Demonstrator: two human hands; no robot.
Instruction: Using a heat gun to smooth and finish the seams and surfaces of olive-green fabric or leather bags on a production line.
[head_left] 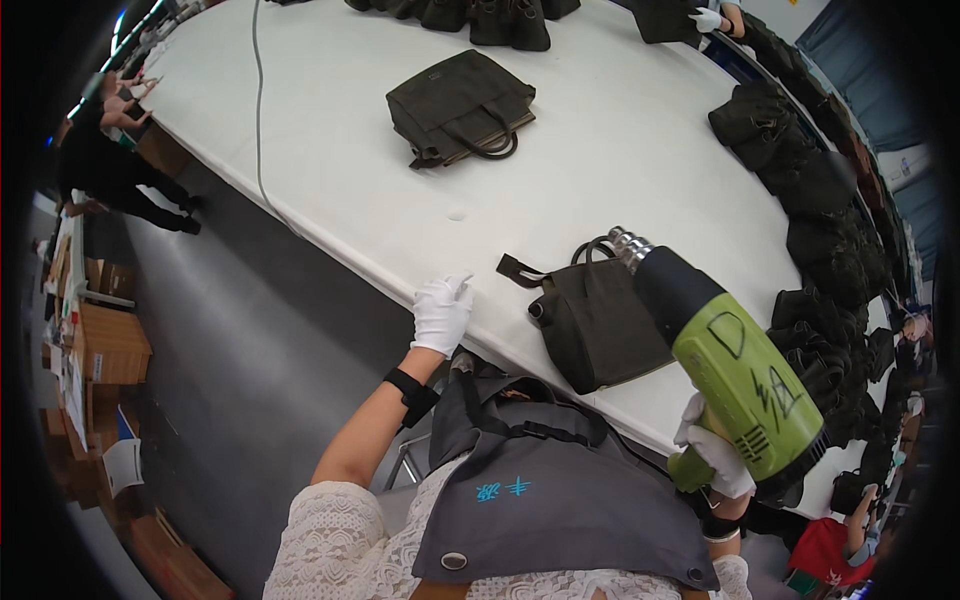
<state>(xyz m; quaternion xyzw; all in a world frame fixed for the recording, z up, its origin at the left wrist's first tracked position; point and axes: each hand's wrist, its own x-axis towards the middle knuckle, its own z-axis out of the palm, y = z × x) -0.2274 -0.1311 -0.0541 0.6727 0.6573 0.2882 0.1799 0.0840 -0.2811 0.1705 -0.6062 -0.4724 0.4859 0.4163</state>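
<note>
My right hand, in a white glove, is wrapped round the handle of a green and black heat gun. The gun's metal nozzle points up and to the left, over a dark bag with handles and a strap. That bag lies on the white table close to my body. My left hand, gloved in white too, rests at the table's near edge, left of the bag. Its fingers are loosely extended and slightly bent, and no object shows in them. A second dark handbag lies farther off on the table.
Many dark bags line the table's right side, with more bags at the far edge. A grey cable runs across the table. Co-workers stand at the far left and far right. Cardboard boxes stand at left.
</note>
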